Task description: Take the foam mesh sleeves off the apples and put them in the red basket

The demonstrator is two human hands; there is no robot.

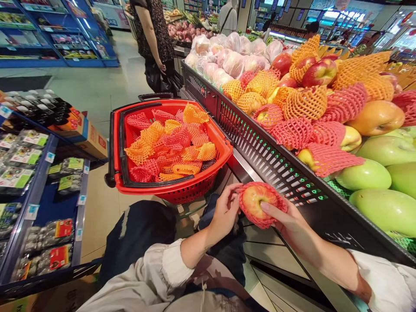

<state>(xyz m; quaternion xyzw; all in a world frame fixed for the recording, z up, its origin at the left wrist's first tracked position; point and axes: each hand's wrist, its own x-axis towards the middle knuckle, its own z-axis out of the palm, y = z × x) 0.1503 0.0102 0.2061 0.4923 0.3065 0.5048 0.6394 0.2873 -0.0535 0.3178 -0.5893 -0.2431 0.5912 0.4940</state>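
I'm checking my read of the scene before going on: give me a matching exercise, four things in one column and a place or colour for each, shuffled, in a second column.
Things:
1. apple in red foam net
2. red shopping basket
3. green apples
4. clear-bagged fruit

Places or colours:
A. at the far end of the display
B. held between the left hand and right hand
C. bare, at the near right of the display
D. full of loose orange and red foam nets

Pairs: 1-B, 2-D, 3-C, 4-A
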